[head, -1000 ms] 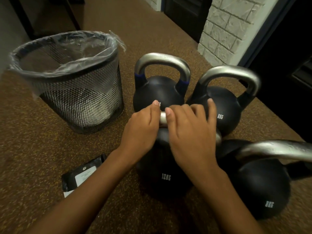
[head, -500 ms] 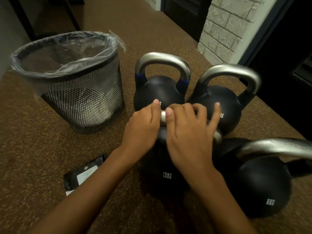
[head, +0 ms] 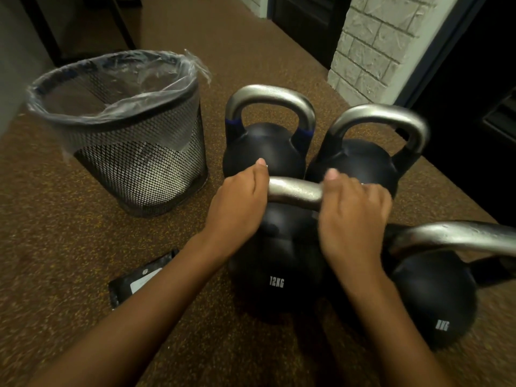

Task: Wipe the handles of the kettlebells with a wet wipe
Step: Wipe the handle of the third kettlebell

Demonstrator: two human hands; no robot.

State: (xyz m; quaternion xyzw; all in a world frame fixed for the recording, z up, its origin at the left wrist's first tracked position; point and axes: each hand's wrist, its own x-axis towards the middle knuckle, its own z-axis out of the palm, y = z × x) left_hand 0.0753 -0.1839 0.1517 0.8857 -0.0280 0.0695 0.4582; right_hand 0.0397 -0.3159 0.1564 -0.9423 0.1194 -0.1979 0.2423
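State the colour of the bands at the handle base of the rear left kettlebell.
Blue: the bands on the rear left kettlebell, seen best in the head view.

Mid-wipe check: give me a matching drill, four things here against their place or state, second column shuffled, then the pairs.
1 mesh bin
2 black packet
3 12KG kettlebell
4 blue-banded kettlebell

A handle gripped by left hand and right hand
B flat on the floor
C lined with clear plastic
D upright beside the bin, handle free

Pairs: 1-C, 2-B, 3-A, 4-D
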